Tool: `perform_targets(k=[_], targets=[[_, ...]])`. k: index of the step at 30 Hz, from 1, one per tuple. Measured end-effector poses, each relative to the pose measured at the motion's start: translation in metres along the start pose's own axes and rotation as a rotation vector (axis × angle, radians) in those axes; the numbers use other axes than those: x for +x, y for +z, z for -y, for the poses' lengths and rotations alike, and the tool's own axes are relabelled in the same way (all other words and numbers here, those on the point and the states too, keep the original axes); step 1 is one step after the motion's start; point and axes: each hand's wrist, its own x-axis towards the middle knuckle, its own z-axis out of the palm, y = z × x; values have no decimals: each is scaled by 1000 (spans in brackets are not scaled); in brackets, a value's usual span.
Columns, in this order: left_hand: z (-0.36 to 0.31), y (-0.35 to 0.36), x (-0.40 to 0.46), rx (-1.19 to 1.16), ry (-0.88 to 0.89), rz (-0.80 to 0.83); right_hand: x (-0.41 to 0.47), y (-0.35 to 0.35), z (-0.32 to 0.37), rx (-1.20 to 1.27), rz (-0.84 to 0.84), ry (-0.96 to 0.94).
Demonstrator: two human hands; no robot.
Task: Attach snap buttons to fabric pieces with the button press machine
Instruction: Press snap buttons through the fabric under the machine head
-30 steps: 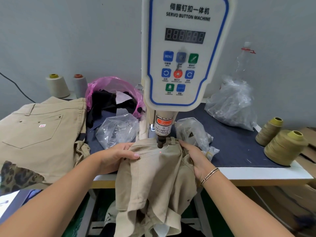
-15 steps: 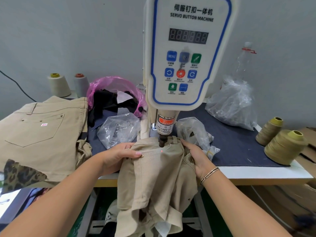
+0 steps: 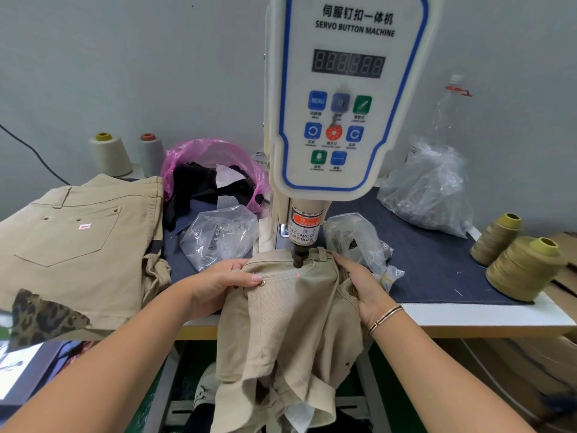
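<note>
A white and blue servo button machine (image 3: 343, 98) stands in the middle, its dark press head (image 3: 298, 257) just above a beige garment (image 3: 293, 310) that hangs over the table's front edge. A red laser dot lies on the fabric under the head. My left hand (image 3: 218, 282) grips the garment's left edge, with the thumb near a brass snap (image 3: 262, 285). On the right edge, my right hand (image 3: 359, 282) holds the fabric beside another brass snap (image 3: 352, 290).
Folded beige trousers (image 3: 78, 239) lie at the left, with camouflage cloth below them. Clear bags of metal parts (image 3: 218, 235) flank the machine. A pink bag of dark fabric sits behind. Olive thread cones (image 3: 524, 267) stand at the right on the blue mat (image 3: 437, 270).
Both hands keep their hold on the garment; the fabric has shifted only slightly under the press head. The camera has drifted a little.
</note>
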Motion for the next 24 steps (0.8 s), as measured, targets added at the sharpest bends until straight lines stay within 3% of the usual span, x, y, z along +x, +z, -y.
perform_targets(k=[14, 24], targets=[[-2, 0, -1, 17, -15, 15, -6, 4, 1, -33, 7, 4], [-12, -2, -5, 197, -156, -42, -25, -2, 5, -199, 72, 134]])
